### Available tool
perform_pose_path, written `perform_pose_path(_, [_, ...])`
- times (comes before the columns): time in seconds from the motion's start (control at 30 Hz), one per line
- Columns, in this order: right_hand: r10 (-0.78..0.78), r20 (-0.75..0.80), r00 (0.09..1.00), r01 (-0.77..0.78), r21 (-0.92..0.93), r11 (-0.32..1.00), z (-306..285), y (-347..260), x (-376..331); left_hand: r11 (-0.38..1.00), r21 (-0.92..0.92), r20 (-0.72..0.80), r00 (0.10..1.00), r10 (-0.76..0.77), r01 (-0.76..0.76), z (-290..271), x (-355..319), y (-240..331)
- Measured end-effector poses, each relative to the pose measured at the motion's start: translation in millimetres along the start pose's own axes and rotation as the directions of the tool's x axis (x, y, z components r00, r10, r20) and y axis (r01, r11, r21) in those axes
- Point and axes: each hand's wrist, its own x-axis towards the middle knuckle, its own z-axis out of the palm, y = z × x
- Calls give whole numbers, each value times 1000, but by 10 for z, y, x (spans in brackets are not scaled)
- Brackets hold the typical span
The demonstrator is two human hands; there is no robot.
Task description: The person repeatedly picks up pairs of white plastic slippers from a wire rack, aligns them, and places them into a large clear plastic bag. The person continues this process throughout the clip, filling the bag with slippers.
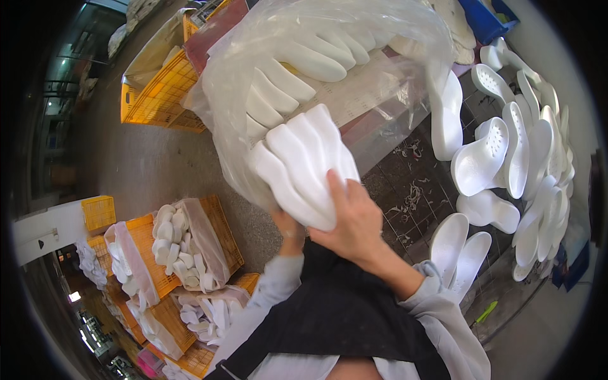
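Observation:
A stack of white foam shoe soles [303,161], set side by side, is held in front of me. My right hand [358,218] grips its near right end, thumb along the outer face. At the lower left of the stack is my left hand [289,229], its fingers hidden behind the soles as it holds them from beneath. Just beyond, a large clear plastic bag [231,104] lies open over a printed flat surface [364,92]. Inside the bag, more white soles [316,60] lean in a curved row along the far and left sides.
Many loose white soles [479,158] are heaped on the right over a dark tiled surface [405,190] strewn with white trimmings. A green-handled tool [486,311] lies nearby. Yellow crates [158,88] stand far left; lower left, lined crates [221,231] hold white pieces. A blue bin [487,22] sits far right.

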Motion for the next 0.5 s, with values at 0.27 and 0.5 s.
perform_pose_path(0.27, [-177, 53, 983, 162, 210, 964, 779, 492, 537, 629, 723, 306, 683, -663, 286, -139, -1293, 317])
perform_pose_path(0.5, [378, -480, 792, -610, -582, 538, -693, 2623, 709, 537, 818, 567, 128, -814, -206, 507, -422, 1405])
